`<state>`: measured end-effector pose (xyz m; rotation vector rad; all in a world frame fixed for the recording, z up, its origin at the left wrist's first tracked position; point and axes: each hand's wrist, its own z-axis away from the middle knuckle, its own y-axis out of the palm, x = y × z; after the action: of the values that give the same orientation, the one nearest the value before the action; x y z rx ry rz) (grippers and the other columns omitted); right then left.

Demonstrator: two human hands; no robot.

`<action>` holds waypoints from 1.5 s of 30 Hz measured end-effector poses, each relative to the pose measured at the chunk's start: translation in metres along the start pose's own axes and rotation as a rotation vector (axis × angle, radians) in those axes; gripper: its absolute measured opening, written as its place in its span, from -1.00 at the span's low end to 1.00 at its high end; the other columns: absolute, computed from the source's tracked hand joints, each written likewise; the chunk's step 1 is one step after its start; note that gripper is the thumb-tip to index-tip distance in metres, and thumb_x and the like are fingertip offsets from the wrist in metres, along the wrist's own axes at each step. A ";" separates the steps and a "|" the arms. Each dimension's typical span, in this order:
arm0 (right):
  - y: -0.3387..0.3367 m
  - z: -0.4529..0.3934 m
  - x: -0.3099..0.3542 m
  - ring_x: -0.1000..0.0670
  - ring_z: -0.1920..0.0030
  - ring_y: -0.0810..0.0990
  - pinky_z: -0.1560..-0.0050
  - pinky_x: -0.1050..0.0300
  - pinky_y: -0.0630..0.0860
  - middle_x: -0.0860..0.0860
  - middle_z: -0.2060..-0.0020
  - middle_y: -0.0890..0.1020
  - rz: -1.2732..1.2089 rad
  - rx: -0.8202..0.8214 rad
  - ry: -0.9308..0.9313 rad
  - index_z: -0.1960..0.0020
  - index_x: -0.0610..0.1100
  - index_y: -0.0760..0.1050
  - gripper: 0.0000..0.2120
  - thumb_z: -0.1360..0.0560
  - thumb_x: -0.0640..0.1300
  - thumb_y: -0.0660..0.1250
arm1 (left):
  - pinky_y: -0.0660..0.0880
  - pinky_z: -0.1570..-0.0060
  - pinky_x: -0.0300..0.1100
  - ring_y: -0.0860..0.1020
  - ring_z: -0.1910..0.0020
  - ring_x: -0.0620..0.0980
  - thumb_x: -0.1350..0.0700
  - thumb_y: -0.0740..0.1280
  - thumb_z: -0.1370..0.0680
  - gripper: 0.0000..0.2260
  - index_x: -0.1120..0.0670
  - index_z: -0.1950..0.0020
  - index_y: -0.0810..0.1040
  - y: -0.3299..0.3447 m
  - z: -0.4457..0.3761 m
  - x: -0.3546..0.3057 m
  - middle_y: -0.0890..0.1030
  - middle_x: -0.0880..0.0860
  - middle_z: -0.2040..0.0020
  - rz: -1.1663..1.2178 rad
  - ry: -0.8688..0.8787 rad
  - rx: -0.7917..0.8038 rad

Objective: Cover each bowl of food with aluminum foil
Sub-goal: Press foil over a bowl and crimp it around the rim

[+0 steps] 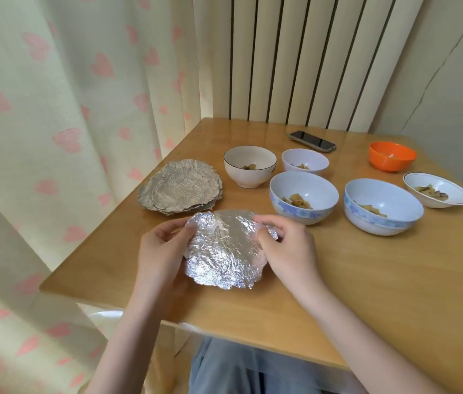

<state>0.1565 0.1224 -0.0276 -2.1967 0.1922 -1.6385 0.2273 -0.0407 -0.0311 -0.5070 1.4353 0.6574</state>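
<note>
A crinkled round sheet of aluminum foil (pixel 224 248) is held just above the wooden table (pixel 366 280). My left hand (pixel 162 251) grips its left edge and my right hand (pixel 287 248) pinches its right edge. What lies under the sheet is hidden. A stack of used foil sheets (pixel 180 189) lies behind it to the left. Several uncovered bowls with food stand behind and to the right: a white bowl with a dark rim (pixel 250 166), a small pale bowl (pixel 305 160), a blue-patterned bowl (pixel 304 197), a larger blue-patterned bowl (pixel 382 206), a shallow white dish (pixel 437 193) and an orange bowl (pixel 392 156).
A dark phone (pixel 312 140) lies at the table's far edge. A heart-patterned curtain (pixel 68 109) hangs close along the left side of the table. A striped panel (pixel 309 52) stands behind the table. My legs in blue trousers (pixel 238 371) show below the front edge.
</note>
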 end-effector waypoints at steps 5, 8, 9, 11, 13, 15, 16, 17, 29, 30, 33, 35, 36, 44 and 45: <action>0.001 -0.007 0.001 0.13 0.32 0.50 0.18 0.32 0.40 0.11 0.14 0.58 0.177 0.000 -0.168 -0.06 0.05 0.59 -0.86 -0.53 -0.06 0.31 | 0.55 0.07 -0.27 0.65 0.16 -0.14 -0.01 0.39 -0.55 -0.82 0.05 -0.06 0.65 -0.024 -0.004 -0.001 0.69 -0.10 0.18 -0.180 0.183 -0.154; -0.006 -0.012 0.012 0.04 0.16 0.48 0.00 0.10 0.47 0.07 0.05 0.50 0.322 -0.092 -0.304 -0.17 0.04 0.58 -0.77 -0.55 0.01 0.27 | 0.36 0.01 -0.55 0.55 -0.05 -0.34 -0.12 0.31 -0.56 -0.72 -0.04 -0.20 0.60 -0.029 0.018 -0.015 0.61 -0.20 -0.07 -0.478 0.555 -0.206; -0.004 -0.014 0.017 0.02 0.05 0.50 -0.07 0.10 0.45 0.06 0.00 0.53 0.355 -0.052 -0.374 -0.21 0.02 0.57 -0.73 -0.55 0.01 0.25 | 0.33 -0.10 -0.55 0.49 -0.17 -0.38 -0.19 0.28 -0.53 -0.61 -0.06 -0.29 0.56 -0.026 0.024 -0.018 0.56 -0.21 -0.20 -0.542 0.610 -0.095; 0.004 -0.018 0.026 0.03 -0.19 0.48 -0.24 0.21 0.31 0.06 -0.18 0.56 0.399 0.133 -0.447 -0.29 -0.03 0.52 -0.68 -0.57 -0.03 0.24 | 0.15 -0.39 -0.43 0.27 -0.41 -0.36 -0.34 0.24 -0.44 -0.33 -0.03 -0.46 0.41 -0.016 0.028 -0.018 0.32 -0.23 -0.40 -0.649 0.590 0.169; 0.013 -0.019 0.031 0.07 -0.35 0.38 -0.35 0.28 0.19 0.08 -0.34 0.47 0.412 0.319 -0.397 -0.36 -0.04 0.45 -0.65 -0.59 -0.05 0.21 | -0.08 -0.47 -0.37 0.08 -0.48 -0.34 -0.45 0.16 -0.35 -0.12 0.02 -0.55 0.25 -0.009 0.025 -0.011 0.17 -0.21 -0.47 -0.746 0.575 0.282; 0.017 -0.019 0.029 0.10 -0.41 0.31 -0.36 0.35 0.11 0.10 -0.41 0.38 0.425 0.421 -0.349 -0.41 -0.04 0.39 -0.62 -0.61 -0.07 0.17 | -0.16 -0.45 -0.37 0.03 -0.49 -0.35 -0.49 0.14 -0.29 -0.04 0.03 -0.57 0.19 -0.007 0.020 -0.005 0.15 -0.13 -0.54 -0.770 0.551 0.310; 0.018 -0.019 0.028 0.11 -0.42 0.29 -0.34 0.40 0.08 0.11 -0.42 0.36 0.421 0.447 -0.341 -0.43 -0.04 0.37 -0.61 -0.61 -0.08 0.16 | -0.14 -0.48 -0.33 0.03 -0.50 -0.32 -0.50 0.16 -0.27 -0.01 0.02 -0.58 0.17 -0.008 0.019 -0.002 0.15 -0.12 -0.56 -0.763 0.533 0.311; 0.018 -0.019 0.027 0.12 -0.42 0.28 -0.33 0.42 0.06 0.12 -0.42 0.36 0.409 0.456 -0.337 -0.44 -0.04 0.36 -0.61 -0.62 -0.09 0.16 | -0.09 -0.51 -0.27 0.05 -0.52 -0.29 -0.50 0.19 -0.26 0.01 0.01 -0.58 0.15 -0.009 0.019 0.001 0.15 -0.12 -0.57 -0.751 0.516 0.308; 0.026 -0.027 0.019 0.07 -0.38 0.30 -0.29 0.36 0.14 0.09 -0.39 0.39 0.464 0.469 -0.350 -0.44 0.00 0.32 -0.58 -0.58 -0.08 0.21 | 0.03 -0.21 -0.66 0.20 -0.37 -0.36 -0.45 0.47 -0.03 0.21 0.01 -0.56 0.16 -0.011 0.018 0.003 0.24 -0.24 -0.38 -0.676 0.428 0.377; 0.025 -0.027 0.018 0.08 -0.38 0.30 -0.27 0.38 0.13 0.10 -0.39 0.38 0.460 0.464 -0.341 -0.45 0.00 0.31 -0.57 -0.58 -0.07 0.22 | 0.02 -0.18 -0.69 0.19 -0.33 -0.39 -0.42 0.51 -0.01 0.22 0.01 -0.56 0.16 -0.011 0.019 0.002 0.23 -0.26 -0.34 -0.663 0.425 0.380; 0.025 -0.024 0.015 0.08 -0.17 0.48 -0.25 0.25 0.32 0.08 -0.28 0.48 0.314 0.406 -0.246 -0.41 0.03 0.37 -0.59 -0.57 -0.03 0.26 | 0.01 -0.17 -0.69 0.18 -0.31 -0.39 -0.35 0.49 -0.01 0.21 0.03 -0.56 0.14 -0.010 0.019 0.004 0.23 -0.26 -0.31 -0.659 0.428 0.383; 0.027 -0.021 0.012 0.07 0.14 0.54 -0.03 0.11 0.50 0.08 -0.06 0.58 0.187 0.313 -0.175 -0.31 0.03 0.47 -0.69 -0.57 -0.03 0.25 | 0.01 -0.17 -0.70 0.18 -0.30 -0.37 -0.34 0.49 -0.01 0.21 0.06 -0.56 0.14 -0.010 0.019 0.005 0.24 -0.21 -0.32 -0.666 0.423 0.379; 0.028 -0.020 0.012 0.07 0.22 0.55 0.08 0.09 0.53 0.08 0.05 0.59 0.153 0.278 -0.143 -0.27 0.03 0.50 -0.72 -0.58 -0.05 0.23 | 0.01 -0.16 -0.70 0.18 -0.30 -0.37 -0.34 0.48 0.00 0.22 0.07 -0.57 0.14 -0.010 0.019 0.005 0.24 -0.20 -0.32 -0.667 0.419 0.376; 0.031 -0.022 0.013 0.07 0.34 0.48 0.22 0.22 0.42 0.13 0.43 0.48 0.289 0.221 -0.115 -0.15 -0.09 0.51 -0.74 -0.63 -0.17 0.07 | 0.00 -0.15 -0.71 0.19 -0.32 -0.33 -0.37 0.47 0.00 0.24 0.07 -0.58 0.12 -0.008 0.021 0.006 0.23 -0.18 -0.33 -0.676 0.372 0.363; 0.031 -0.022 0.013 0.08 0.36 0.49 0.21 0.19 0.43 0.09 0.45 0.50 0.302 0.224 -0.102 -0.14 -0.09 0.50 -0.74 -0.64 -0.17 0.05 | -0.01 -0.15 -0.71 0.17 -0.30 -0.35 -0.33 0.52 -0.02 0.23 0.07 -0.57 0.12 -0.007 0.021 0.006 0.22 -0.18 -0.33 -0.676 0.372 0.360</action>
<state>0.1430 0.0849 -0.0227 -1.9664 0.2819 -1.3142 0.2478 -0.0307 -0.0357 -0.7987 1.5548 -0.2450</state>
